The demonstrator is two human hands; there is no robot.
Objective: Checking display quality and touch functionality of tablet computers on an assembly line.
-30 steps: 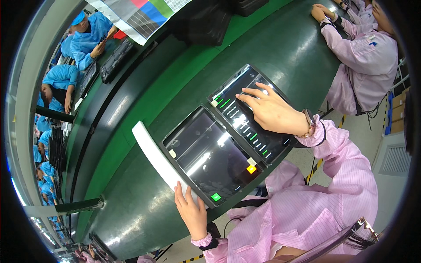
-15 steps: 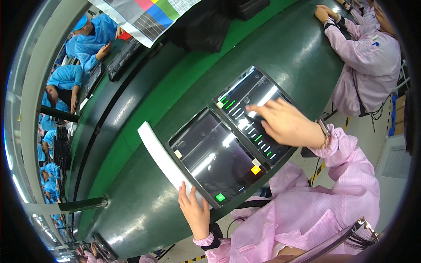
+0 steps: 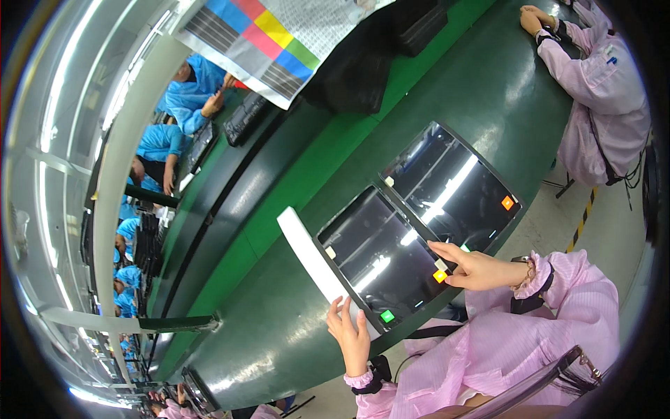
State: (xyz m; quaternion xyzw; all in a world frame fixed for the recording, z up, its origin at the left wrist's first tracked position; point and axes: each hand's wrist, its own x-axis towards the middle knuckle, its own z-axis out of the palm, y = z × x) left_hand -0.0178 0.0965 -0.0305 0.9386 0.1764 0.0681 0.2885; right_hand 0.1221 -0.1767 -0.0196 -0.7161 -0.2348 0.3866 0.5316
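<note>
Two dark-screened tablets lie side by side on the green table. The left tablet [image 3: 370, 241] shows a green square icon and an orange one along its near edge. On the right tablet [image 3: 453, 185] an orange icon glows at the near right corner, and a green one is partly hidden by my fingers. My right hand [image 3: 481, 269] is at the near ends of both tablets, index finger and thumb apart around a pale tab [image 3: 441, 265]. My left hand [image 3: 350, 338] rests with spread fingers on the near end of a long white bar [image 3: 314, 262] beside the left tablet.
A sheet with coloured squares [image 3: 272, 42] hangs at the far side, near black material [image 3: 349, 77]. Across the raised green divider, people in blue [image 3: 192, 94] work. A person in pink [image 3: 600, 105] sits at the right. A metal post [image 3: 178, 323] stands at the left.
My right hand has moved off the right tablet's screen toward the near edge. That screen has switched from lines of text to dark with icons. The view has shifted; my left hand stays on the bar.
</note>
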